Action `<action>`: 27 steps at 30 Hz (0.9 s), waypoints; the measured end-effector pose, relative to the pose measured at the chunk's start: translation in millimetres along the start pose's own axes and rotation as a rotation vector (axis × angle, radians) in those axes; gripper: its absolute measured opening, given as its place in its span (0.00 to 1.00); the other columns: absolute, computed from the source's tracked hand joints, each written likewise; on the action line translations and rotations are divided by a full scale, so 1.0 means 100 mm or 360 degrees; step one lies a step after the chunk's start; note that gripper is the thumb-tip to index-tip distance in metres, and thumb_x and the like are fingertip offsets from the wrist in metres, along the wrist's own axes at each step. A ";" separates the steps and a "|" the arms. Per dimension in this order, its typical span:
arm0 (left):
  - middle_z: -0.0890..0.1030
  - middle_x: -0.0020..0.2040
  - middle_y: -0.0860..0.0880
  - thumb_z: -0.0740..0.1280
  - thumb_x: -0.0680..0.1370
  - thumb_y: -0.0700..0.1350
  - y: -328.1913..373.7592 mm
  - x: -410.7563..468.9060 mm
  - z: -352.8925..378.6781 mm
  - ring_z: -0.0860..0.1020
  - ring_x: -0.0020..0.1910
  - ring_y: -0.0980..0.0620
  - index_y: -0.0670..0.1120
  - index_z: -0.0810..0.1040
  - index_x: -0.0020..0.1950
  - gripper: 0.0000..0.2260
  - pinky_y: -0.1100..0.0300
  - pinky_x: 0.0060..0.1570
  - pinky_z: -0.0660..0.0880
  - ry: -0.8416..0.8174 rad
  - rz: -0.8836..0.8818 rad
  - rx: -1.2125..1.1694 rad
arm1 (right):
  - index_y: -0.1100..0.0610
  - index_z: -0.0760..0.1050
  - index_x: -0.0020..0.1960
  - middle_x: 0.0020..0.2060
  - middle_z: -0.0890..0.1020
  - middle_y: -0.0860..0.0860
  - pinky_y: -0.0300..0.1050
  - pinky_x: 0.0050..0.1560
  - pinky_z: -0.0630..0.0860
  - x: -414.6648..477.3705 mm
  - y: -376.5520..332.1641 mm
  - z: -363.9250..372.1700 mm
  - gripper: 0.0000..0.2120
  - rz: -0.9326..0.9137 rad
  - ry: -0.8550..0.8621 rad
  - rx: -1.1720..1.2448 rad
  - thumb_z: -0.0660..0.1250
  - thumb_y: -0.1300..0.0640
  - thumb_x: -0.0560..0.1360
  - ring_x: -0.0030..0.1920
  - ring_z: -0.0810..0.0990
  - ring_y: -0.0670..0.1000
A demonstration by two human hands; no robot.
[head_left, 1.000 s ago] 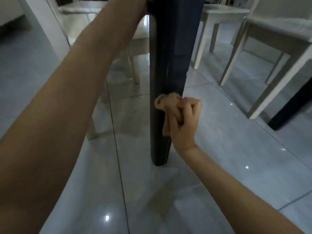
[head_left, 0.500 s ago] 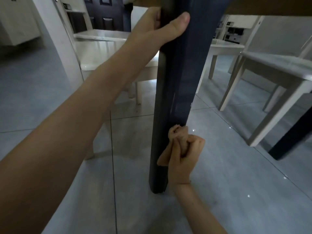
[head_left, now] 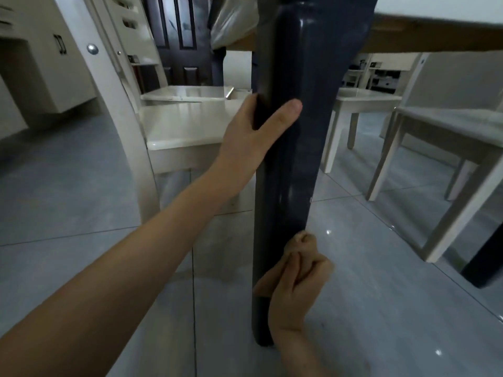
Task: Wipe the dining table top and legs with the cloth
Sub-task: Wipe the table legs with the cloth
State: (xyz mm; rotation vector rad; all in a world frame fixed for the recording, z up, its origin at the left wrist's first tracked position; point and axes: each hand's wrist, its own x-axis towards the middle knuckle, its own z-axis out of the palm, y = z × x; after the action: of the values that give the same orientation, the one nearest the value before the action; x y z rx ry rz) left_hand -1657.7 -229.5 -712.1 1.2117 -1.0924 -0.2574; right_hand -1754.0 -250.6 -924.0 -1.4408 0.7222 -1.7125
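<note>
Cloth (head_left: 302, 243) sits bunched in your right hand (head_left: 295, 295). The fingers curl round it and press it against the lower right side of the leg (head_left: 288, 172), a little above where the leg meets the floor (head_left: 81, 213). A tail of the cloth hangs from the hand across the front of the leg. The wad shows above your knuckles, touching the leg's right edge.

Your left hand (head_left: 250, 142) grips the same leg about halfway up. The thumb (head_left: 285, 112) lies across the front and the palm is on the left side. The other fingers go round the back, out of sight. Your left arm reaches in from the lower left, your right from the bottom edge.

The leg is dark, glossy and upright, and it widens towards the top, where it joins the surface (head_left: 435, 17). You see the pale rim of the surface and its brown underside at the upper right. A second dark leg (head_left: 487, 254) stands on the floor at the far right.

A pale chair (head_left: 185, 123) stands just left of the leg, its seat behind your left hand. Two more pale chairs (head_left: 449, 123) stand to the right, under the surface. A dark door (head_left: 177, 36) shows behind the left chair. The floor is grey glossy tile.
</note>
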 end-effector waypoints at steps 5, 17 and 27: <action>0.80 0.58 0.47 0.68 0.66 0.62 -0.02 -0.02 0.02 0.80 0.56 0.52 0.43 0.72 0.62 0.32 0.56 0.54 0.79 0.0009 -0.0032 0.0000 | 0.56 0.65 0.43 0.39 0.68 0.55 0.39 0.42 0.69 0.28 -0.38 0.17 0.10 -0.0118 0.0104 0.0009 0.59 0.51 0.79 0.38 0.70 0.50; 0.81 0.55 0.55 0.71 0.60 0.63 0.02 0.00 -0.01 0.81 0.54 0.57 0.49 0.73 0.61 0.33 0.62 0.51 0.79 0.0015 -0.0057 0.0236 | 0.32 0.74 0.39 0.38 0.74 0.55 0.33 0.38 0.77 -0.26 0.35 0.00 0.34 0.0597 0.0091 0.0257 0.52 0.71 0.82 0.37 0.81 0.49; 0.79 0.59 0.52 0.73 0.61 0.61 0.04 -0.02 0.00 0.79 0.56 0.59 0.44 0.71 0.65 0.38 0.62 0.56 0.77 0.0078 0.0067 0.0435 | 0.47 0.60 0.45 0.40 0.68 0.50 0.41 0.44 0.73 -0.07 0.18 0.14 0.07 -0.0049 0.0105 -0.0010 0.55 0.53 0.81 0.38 0.71 0.50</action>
State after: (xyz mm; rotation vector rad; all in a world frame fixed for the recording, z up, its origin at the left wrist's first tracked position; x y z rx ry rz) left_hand -1659.8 -226.9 -710.1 1.4279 -1.1346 -0.0460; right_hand -1736.3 -253.2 -939.5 -1.4121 0.7451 -1.7904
